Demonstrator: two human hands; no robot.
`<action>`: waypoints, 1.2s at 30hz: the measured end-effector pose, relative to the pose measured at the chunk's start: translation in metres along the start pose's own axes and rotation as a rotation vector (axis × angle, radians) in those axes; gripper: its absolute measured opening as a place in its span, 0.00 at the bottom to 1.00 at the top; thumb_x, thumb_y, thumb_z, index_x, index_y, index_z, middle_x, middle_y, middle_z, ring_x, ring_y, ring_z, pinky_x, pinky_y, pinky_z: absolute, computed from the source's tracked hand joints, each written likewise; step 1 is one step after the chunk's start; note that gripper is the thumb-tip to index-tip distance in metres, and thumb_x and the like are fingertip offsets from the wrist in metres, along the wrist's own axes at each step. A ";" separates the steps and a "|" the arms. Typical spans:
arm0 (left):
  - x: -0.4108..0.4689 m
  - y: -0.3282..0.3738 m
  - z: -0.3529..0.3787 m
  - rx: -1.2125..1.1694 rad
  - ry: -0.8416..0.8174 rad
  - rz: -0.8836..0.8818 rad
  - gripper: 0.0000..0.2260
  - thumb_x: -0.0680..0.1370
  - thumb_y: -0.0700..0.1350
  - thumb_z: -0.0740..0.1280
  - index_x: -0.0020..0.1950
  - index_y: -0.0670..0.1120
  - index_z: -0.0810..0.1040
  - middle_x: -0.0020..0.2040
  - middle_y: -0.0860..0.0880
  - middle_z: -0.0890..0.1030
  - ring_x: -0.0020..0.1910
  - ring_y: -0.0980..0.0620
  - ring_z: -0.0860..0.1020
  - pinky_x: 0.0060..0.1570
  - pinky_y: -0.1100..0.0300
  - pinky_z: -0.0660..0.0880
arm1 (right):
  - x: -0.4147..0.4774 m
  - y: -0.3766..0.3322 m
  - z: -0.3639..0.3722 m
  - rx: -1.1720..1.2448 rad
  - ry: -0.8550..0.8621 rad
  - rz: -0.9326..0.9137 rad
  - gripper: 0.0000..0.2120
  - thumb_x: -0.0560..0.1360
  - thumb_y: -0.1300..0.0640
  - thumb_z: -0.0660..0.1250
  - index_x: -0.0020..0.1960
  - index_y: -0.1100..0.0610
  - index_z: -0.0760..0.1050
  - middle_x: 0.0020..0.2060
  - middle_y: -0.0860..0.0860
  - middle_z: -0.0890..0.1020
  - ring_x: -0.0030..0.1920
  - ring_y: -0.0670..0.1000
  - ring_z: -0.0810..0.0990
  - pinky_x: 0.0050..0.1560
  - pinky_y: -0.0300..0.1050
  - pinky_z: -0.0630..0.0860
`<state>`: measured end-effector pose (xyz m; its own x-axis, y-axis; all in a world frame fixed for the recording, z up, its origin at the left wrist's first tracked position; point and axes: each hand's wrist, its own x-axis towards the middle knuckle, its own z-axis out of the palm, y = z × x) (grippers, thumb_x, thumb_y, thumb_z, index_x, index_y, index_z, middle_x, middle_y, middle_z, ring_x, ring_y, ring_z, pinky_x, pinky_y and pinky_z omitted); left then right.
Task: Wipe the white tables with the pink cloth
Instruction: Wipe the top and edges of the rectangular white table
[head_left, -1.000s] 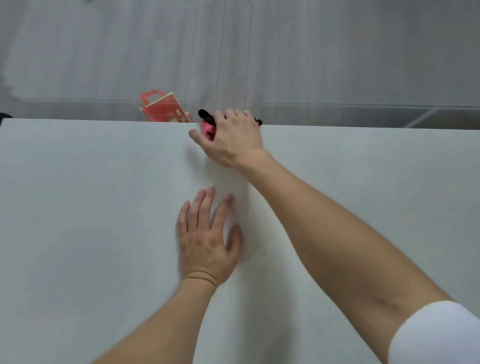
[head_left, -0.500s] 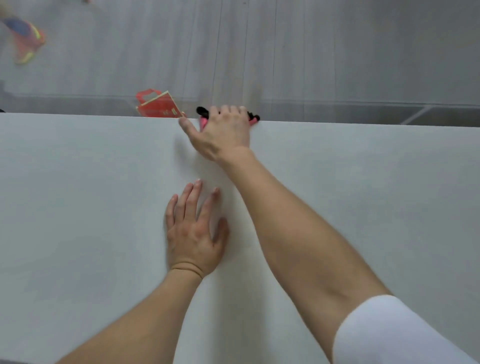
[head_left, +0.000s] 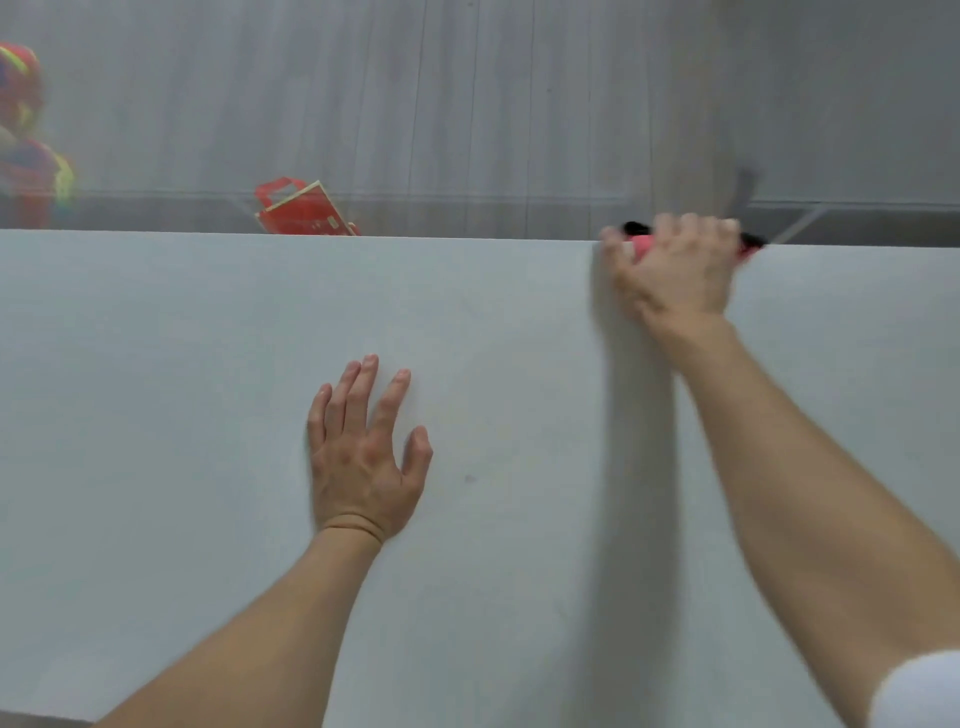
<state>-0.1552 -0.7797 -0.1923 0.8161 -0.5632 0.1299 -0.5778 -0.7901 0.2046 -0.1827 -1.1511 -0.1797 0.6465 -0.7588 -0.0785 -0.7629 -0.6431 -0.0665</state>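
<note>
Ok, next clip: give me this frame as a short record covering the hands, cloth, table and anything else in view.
support: left hand lies flat, fingers spread, on the smooth white table
wiping: right hand grips the pink cloth, black at its ends
cloth position: table's far edge, right of centre
beyond table: red paper bag with handle on the grey floor
far left: blurred multicoloured thing, unidentifiable
image quality: right hand motion-blurred

Bright, even light; motion blur smears the right hand (head_left: 675, 270) at one o'clock, its shadow cast toward nine o'clock.
</note>
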 end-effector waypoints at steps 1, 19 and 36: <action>0.000 0.000 0.000 -0.003 0.003 0.005 0.27 0.82 0.55 0.62 0.82 0.49 0.73 0.85 0.44 0.66 0.85 0.42 0.62 0.82 0.37 0.58 | -0.006 -0.041 0.002 0.031 -0.032 -0.059 0.38 0.82 0.30 0.50 0.64 0.61 0.80 0.62 0.66 0.81 0.67 0.65 0.76 0.79 0.63 0.61; 0.000 -0.002 0.002 -0.007 0.010 0.009 0.27 0.83 0.55 0.62 0.82 0.49 0.73 0.85 0.44 0.66 0.85 0.42 0.62 0.83 0.37 0.58 | 0.010 0.053 0.004 0.046 0.115 0.027 0.26 0.81 0.45 0.49 0.54 0.62 0.79 0.52 0.66 0.82 0.57 0.65 0.76 0.71 0.61 0.66; 0.002 -0.006 0.003 0.001 0.009 0.020 0.26 0.83 0.56 0.61 0.81 0.51 0.72 0.84 0.45 0.67 0.84 0.42 0.64 0.83 0.39 0.57 | 0.019 0.090 0.014 0.179 0.237 -0.220 0.15 0.86 0.51 0.58 0.63 0.57 0.79 0.52 0.60 0.84 0.56 0.64 0.80 0.71 0.59 0.66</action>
<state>-0.1502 -0.7768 -0.1957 0.8046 -0.5763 0.1429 -0.5938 -0.7791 0.2009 -0.2388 -1.2223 -0.2015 0.7610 -0.6209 0.1881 -0.5802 -0.7811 -0.2309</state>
